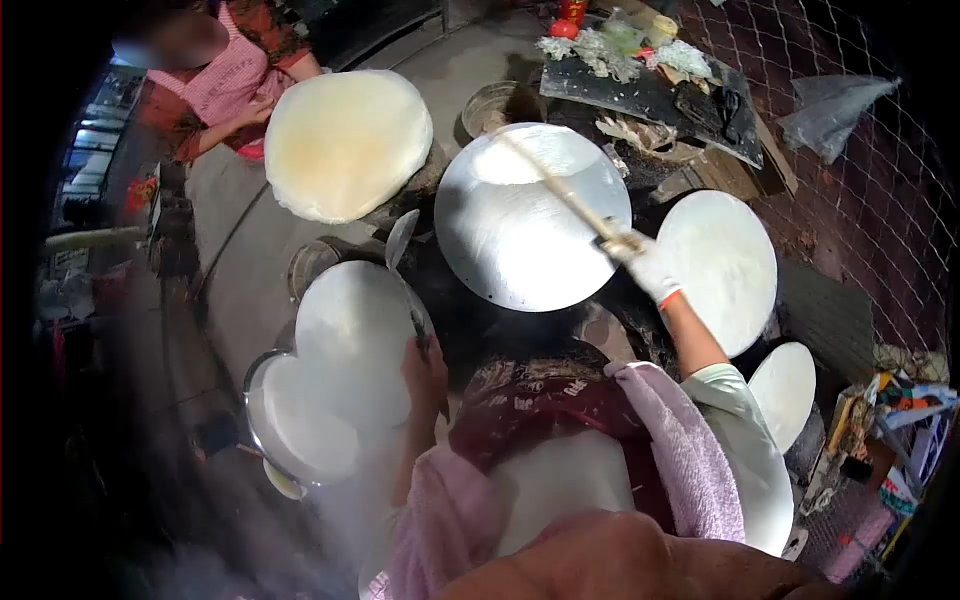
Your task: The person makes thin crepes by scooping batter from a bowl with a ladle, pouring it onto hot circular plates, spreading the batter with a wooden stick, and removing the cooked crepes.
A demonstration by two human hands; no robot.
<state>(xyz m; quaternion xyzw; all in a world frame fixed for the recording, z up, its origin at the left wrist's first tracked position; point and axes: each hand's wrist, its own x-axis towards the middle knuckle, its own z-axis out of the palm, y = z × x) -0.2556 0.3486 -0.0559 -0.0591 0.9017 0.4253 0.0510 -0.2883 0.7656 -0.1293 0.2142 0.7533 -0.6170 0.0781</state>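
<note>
My right hand, in a white glove, is closed round a long wooden stick that lies across a large round metal lid. Bare and partly in shadow, my left hand grips the handle of a ladle-like tool, its pale oval head pointing up. Just left of that hand is a round pale surface, with steam in front of its lower part. Another round pale surface lies to the right of my gloved hand.
At the upper left, a person is beside a large round flatbread. A dark board with bags stands at the back right, near wire mesh. A steaming, metal-rimmed pan is at lower left.
</note>
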